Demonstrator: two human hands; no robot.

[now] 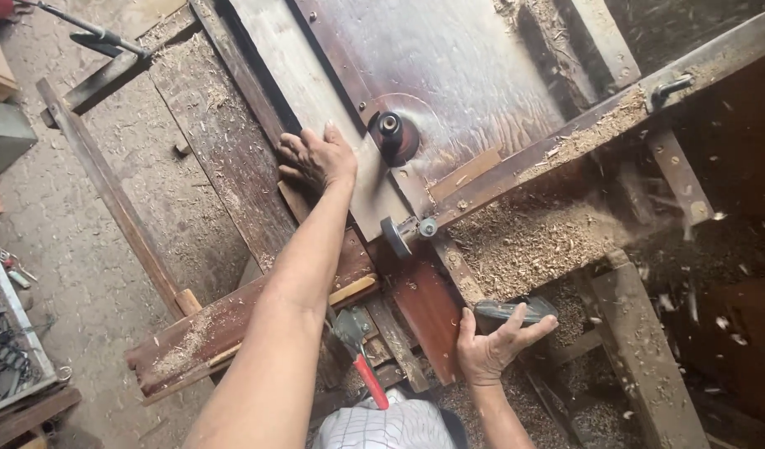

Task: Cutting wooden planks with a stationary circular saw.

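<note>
Beneath the left hand [316, 158] lies a long, worn brown wooden board [258, 158], resting on a dusty wooden machine counter [482, 91]. Its fingers [292, 160] are spread flat and press down on the board, gripping nothing. Just right of those fingers a round dark cutter spindle [392, 133] stands up from the counter, close to the thumb. The right hand [492, 349] sits lower, fingers half open and curled loosely around a dark grey handle [515, 309] at the counter's near edge.

Doing this well seems to call for steady downward pressure with the palm, keeping the fingertips on the side of the board away from the spindle.

Left of the left hand the board's far edge drops to a concrete floor [75, 249], with open room there. Right of the spindle a pale wooden fence rail [565, 141] crosses diagonally, heaped with pale wood shavings [532, 241]. Below the left forearm a red-handled hammer [359, 353] lies among reddish planks [224, 328], crowding the space near the body.
</note>
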